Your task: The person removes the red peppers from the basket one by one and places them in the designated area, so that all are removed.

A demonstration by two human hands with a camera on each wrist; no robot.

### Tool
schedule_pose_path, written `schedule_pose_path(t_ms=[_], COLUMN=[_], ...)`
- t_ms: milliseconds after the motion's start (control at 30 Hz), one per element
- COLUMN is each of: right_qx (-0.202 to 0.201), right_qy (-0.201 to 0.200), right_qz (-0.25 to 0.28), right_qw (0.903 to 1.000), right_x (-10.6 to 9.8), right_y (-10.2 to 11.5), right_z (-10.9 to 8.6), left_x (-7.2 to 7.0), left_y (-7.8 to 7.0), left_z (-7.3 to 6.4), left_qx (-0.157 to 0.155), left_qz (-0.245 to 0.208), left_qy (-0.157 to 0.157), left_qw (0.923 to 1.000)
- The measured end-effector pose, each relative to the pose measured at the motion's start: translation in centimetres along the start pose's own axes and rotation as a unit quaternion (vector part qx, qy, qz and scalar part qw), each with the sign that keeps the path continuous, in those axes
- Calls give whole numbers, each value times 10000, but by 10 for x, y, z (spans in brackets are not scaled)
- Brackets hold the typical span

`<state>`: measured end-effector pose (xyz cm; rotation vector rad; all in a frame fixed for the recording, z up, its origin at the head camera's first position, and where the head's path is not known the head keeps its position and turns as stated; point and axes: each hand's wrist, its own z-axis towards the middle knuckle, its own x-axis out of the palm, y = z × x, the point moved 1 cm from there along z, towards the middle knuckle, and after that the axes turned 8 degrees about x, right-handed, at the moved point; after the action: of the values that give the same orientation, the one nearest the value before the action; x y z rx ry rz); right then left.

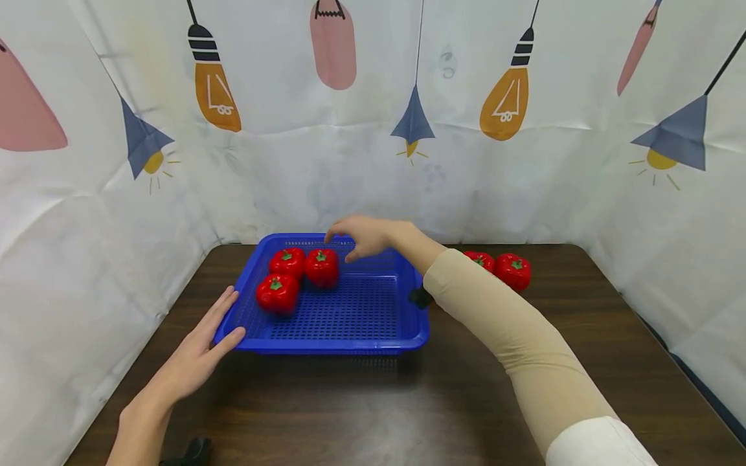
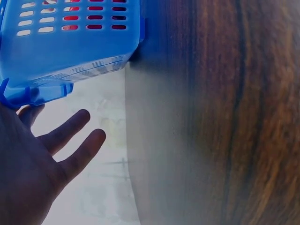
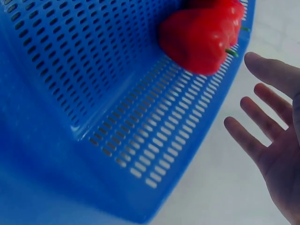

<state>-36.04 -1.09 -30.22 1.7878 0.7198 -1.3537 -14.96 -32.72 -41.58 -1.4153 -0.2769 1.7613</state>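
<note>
A blue perforated plastic basket (image 1: 326, 345) sits on the table with three red bell peppers grouped in its left half: one in front (image 1: 278, 294), one behind it (image 1: 287, 262) and one to the right (image 1: 322, 268). At the basket's left front corner is my left hand (image 1: 189, 362), its fingers and thumb spread along the rim. In the left wrist view those fingers (image 2: 75, 159) extend below the basket's edge. My right hand (image 1: 367, 236) hovers over the back rim, right of the peppers, holding nothing. The right wrist view shows its fingers (image 3: 248, 136) apart from the basket.
Two more red bell peppers (image 1: 513, 272) lie on the dark wood table (image 1: 361, 414) right of the basket, one partly hidden by my right sleeve (image 1: 519, 336). A white curtain with printed lamps (image 1: 373, 181) hangs behind. A black object (image 1: 195, 451) shows near my left wrist.
</note>
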Motion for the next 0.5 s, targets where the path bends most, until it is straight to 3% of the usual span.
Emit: schedule_pose_path(t_ms=[267,500], right_qx=[64,509], right_qy=[313,679], right_qz=[-151,-30], right_qw=[9994,9964], right_x=[18,33], right_y=[17,22], right_z=[21,32], left_x=[1,1], left_y=[1,-1], left_z=[0,1], left_qx=[-22,-14], left_qz=[-113,-99], left_qy=[7,-16], left_qw=[9999,9999])
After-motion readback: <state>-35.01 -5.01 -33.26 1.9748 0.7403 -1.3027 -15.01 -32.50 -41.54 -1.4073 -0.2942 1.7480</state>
